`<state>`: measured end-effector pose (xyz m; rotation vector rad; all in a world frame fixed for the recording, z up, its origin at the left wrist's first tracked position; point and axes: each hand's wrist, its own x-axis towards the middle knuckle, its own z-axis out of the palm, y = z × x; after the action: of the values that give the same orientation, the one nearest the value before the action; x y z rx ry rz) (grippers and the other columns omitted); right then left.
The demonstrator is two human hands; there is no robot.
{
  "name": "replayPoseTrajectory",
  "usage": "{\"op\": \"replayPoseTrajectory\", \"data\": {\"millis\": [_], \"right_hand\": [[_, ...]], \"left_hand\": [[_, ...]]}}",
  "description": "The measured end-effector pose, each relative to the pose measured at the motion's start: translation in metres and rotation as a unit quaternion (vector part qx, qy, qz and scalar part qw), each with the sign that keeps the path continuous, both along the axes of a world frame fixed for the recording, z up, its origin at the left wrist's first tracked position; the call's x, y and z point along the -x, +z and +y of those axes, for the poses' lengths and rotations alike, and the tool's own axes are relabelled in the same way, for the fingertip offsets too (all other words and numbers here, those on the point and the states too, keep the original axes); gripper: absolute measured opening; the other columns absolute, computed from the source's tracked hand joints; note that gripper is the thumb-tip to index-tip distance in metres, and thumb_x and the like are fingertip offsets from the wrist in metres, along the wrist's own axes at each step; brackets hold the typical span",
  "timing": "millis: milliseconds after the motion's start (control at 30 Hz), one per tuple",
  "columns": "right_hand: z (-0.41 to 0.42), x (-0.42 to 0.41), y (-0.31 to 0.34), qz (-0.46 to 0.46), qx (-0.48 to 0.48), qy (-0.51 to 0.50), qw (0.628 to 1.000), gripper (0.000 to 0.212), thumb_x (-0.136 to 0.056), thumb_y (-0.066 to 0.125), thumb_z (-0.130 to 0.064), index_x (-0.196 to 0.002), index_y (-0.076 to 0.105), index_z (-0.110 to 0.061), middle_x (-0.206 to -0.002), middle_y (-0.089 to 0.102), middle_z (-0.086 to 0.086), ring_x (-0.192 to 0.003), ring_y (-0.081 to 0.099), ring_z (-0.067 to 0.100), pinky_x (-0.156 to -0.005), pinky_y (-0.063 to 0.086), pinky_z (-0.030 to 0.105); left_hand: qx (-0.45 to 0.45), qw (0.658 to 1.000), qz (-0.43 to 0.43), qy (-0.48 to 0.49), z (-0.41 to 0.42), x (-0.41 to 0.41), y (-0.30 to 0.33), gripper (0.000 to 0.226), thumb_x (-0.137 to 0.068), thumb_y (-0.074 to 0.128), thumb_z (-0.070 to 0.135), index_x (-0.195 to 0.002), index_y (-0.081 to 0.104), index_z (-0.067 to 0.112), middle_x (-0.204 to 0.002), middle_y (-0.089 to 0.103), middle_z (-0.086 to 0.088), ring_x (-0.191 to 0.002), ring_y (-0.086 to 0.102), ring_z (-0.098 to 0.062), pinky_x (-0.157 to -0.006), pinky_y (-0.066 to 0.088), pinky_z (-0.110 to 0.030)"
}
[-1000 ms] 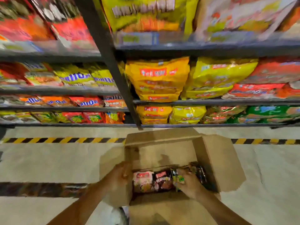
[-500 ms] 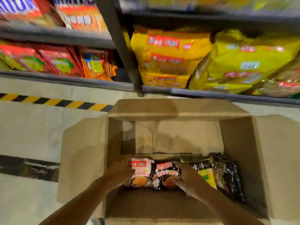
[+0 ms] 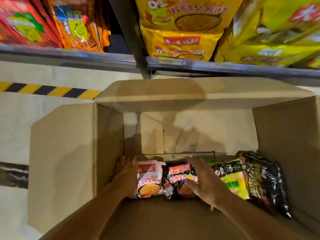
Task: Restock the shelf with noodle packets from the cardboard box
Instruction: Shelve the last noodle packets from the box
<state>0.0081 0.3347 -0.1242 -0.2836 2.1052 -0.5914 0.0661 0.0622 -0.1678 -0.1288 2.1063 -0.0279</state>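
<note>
An open cardboard box (image 3: 110, 144) stands on the floor below the shelf (image 3: 225, 67). Several noodle packets stand in a row inside it: a pink-white one (image 3: 150, 181), a dark red one (image 3: 178, 177), a green one (image 3: 232, 177) and a black one (image 3: 265, 182). My left hand (image 3: 127, 172) lies with straight fingers against the left side of the pink-white packet. My right hand (image 3: 202, 181) spreads over the front of the dark red packet, fingers straight, its thumb low on the packet.
Yellow multipacks (image 3: 183, 28) and red and orange packets (image 3: 76, 25) fill the lowest shelf above the box. A dark upright post (image 3: 131, 37) divides the shelf bays. Yellow-black floor tape (image 3: 48, 90) runs left of the box. The box flaps (image 3: 60, 161) stand open.
The view has come much closer to the box and lower. Both hands stay at the two left packets, the right hand's fingers now spread wider over the dark red one.
</note>
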Motion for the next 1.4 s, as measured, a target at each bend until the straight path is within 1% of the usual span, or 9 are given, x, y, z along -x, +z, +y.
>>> {"op": "replayPoseTrajectory", "data": {"millis": [100,200,333,433,667,933,1133,1333,1400], "right_hand": [[0.002,0.003,-0.004,0.023,0.003,0.027,0.999,0.074,-0.095,0.064,-0.030,-0.157,0.023,-0.031,-0.155,0.033,-0.002,-0.139,0.036,0.013,-0.111,0.029,0.020],[0.005,0.010,-0.013,0.058,-0.033,0.079,0.995,0.079,-0.093,0.067,-0.031,-0.157,0.020,-0.028,-0.155,0.035,-0.003,-0.144,0.029,0.015,-0.116,0.017,0.022],[0.001,0.018,-0.023,0.071,-0.088,0.151,0.982,0.083,-0.091,0.067,-0.039,-0.157,0.019,-0.027,-0.160,0.029,-0.003,-0.149,0.020,0.020,-0.123,0.009,0.035],[-0.005,0.029,-0.027,0.048,-0.123,0.183,0.974,0.082,-0.091,0.067,-0.040,-0.157,0.022,-0.024,-0.161,0.029,-0.001,-0.149,0.024,0.023,-0.122,0.016,0.036],[-0.021,0.035,-0.046,-0.007,-0.227,0.213,0.950,0.086,-0.081,0.076,-0.048,-0.150,0.035,-0.019,-0.154,0.039,0.004,-0.140,0.040,0.026,-0.115,0.035,0.040],[-0.031,0.026,-0.049,0.057,-0.230,0.288,0.928,0.075,-0.083,0.073,-0.044,-0.146,0.045,-0.016,-0.154,0.036,0.010,-0.145,0.026,0.031,-0.122,0.015,0.045],[-0.041,0.030,-0.011,0.075,-0.070,0.121,0.987,0.048,-0.090,0.070,-0.028,-0.134,0.051,-0.028,-0.132,0.057,-0.005,-0.123,0.052,0.020,-0.096,0.046,0.034],[-0.026,0.044,0.068,0.114,0.042,-0.121,0.985,0.041,-0.087,0.074,-0.027,-0.123,0.059,-0.038,-0.115,0.060,-0.017,-0.108,0.055,0.008,-0.093,0.047,0.029],[-0.022,0.055,0.110,0.139,0.067,-0.158,0.975,0.035,-0.090,0.072,-0.030,-0.115,0.057,-0.050,-0.111,0.058,-0.026,-0.107,0.053,-0.003,-0.090,0.042,0.017]], "left_hand": [[0.017,0.998,0.034,-0.058,0.001,-0.001,-0.004,0.055,-0.096,0.047,0.050,-0.140,0.044,0.018,-0.146,0.042,-0.006,-0.140,0.028,-0.029,-0.118,0.018,-0.042],[-0.024,0.996,0.048,-0.065,-0.003,-0.002,0.001,0.046,-0.094,0.054,0.048,-0.130,0.050,0.020,-0.139,0.045,-0.003,-0.135,0.033,-0.024,-0.116,0.021,-0.035],[-0.162,0.969,0.047,0.182,-0.013,0.004,0.012,0.037,-0.077,0.081,0.034,-0.104,0.058,0.025,-0.118,0.060,0.002,-0.105,0.059,-0.014,-0.088,0.055,-0.033],[-0.179,0.930,0.075,0.313,-0.014,0.012,0.029,0.034,-0.070,0.086,0.027,-0.084,0.054,0.026,-0.089,0.069,0.006,-0.082,0.067,-0.012,-0.065,0.059,-0.034],[-0.264,0.815,0.187,0.480,-0.022,0.047,0.068,0.039,-0.067,0.090,0.027,-0.093,0.061,0.023,-0.093,0.073,0.007,-0.084,0.071,-0.005,-0.064,0.060,-0.023],[-0.308,0.743,0.221,0.552,-0.011,0.055,0.086,0.034,-0.069,0.087,0.016,-0.097,0.070,0.023,-0.094,0.075,0.009,-0.088,0.071,-0.001,-0.063,0.059,-0.019],[-0.360,0.714,0.233,0.553,-0.015,0.060,0.122,0.031,-0.078,0.079,0.013,-0.107,0.071,0.021,-0.097,0.078,0.007,-0.090,0.074,-0.011,-0.065,0.059,-0.019],[-0.424,0.668,0.219,0.571,-0.035,0.082,0.210,0.032,-0.086,0.070,0.004,-0.117,0.068,0.009,-0.106,0.076,-0.008,-0.099,0.073,-0.026,-0.081,0.060,-0.038],[-0.430,0.655,0.242,0.572,-0.043,0.092,0.253,0.030,-0.085,0.070,0.002,-0.113,0.069,0.010,-0.101,0.077,-0.007,-0.092,0.075,-0.023,-0.071,0.061,-0.028]]}}
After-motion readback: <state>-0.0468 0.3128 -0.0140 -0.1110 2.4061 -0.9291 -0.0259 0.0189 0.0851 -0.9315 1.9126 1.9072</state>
